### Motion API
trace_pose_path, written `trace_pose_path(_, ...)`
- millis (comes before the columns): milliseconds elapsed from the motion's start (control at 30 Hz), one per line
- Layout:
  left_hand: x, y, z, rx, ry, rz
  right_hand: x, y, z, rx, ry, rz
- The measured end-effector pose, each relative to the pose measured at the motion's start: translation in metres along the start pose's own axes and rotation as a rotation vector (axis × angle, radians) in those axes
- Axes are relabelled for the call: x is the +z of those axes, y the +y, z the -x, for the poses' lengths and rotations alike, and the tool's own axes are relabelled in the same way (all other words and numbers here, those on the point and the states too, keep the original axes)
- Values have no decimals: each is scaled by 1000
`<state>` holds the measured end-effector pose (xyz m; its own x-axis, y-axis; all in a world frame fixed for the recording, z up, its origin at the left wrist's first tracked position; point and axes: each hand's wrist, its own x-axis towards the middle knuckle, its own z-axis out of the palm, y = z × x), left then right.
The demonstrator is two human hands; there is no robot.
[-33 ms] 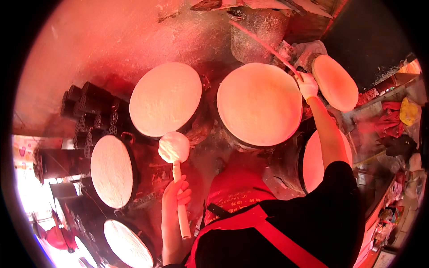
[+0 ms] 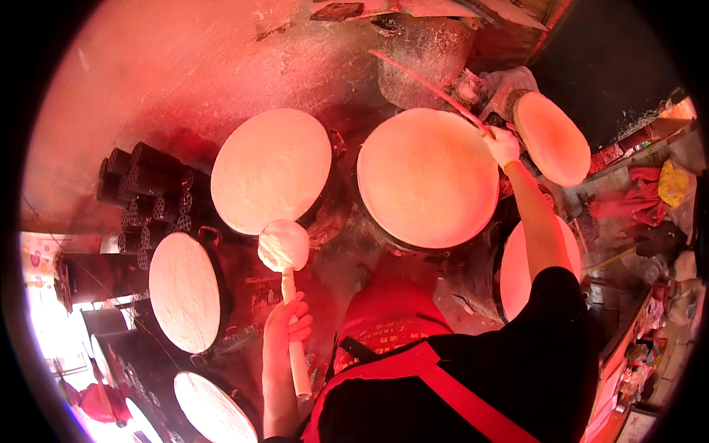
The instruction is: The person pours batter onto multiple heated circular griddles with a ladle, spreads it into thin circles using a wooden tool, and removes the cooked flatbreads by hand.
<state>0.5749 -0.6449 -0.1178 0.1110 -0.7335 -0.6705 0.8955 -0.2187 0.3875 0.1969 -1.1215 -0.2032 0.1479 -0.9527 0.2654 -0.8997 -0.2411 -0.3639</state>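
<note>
My left hand (image 2: 284, 325) grips a pale wooden handle (image 2: 295, 358) whose round padded white head (image 2: 283, 246) hangs between two round griddles. My right hand (image 2: 504, 145) reaches far right and holds a long thin stick (image 2: 432, 92) that slants up to the left over the rim of the large middle griddle (image 2: 428, 177), which is covered by a thin pale round sheet. Another covered griddle (image 2: 271, 170) lies to the left of it.
More round pale discs sit at the left (image 2: 185, 292), lower left (image 2: 214, 410), upper right (image 2: 552, 138) and right (image 2: 517, 269). Dark cylindrical coal briquettes (image 2: 144, 192) are stacked at the left. A floury drum (image 2: 425, 55) stands behind. Cluttered cloths and shelves (image 2: 650, 199) fill the right side.
</note>
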Motion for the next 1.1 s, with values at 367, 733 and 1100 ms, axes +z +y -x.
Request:
trace_pose_path(367, 54, 42, -36, -140, -51, 71, -82, -64, 0, 161, -125, -578)
trace_pose_path(733, 118, -11, -55, -295, -172, 196, -277, 84, -40, 78, 301, 71)
trace_pose_path(1100, 175, -73, -30, -319, -168, 510, -174, 211, -32, -520, 481, 280)
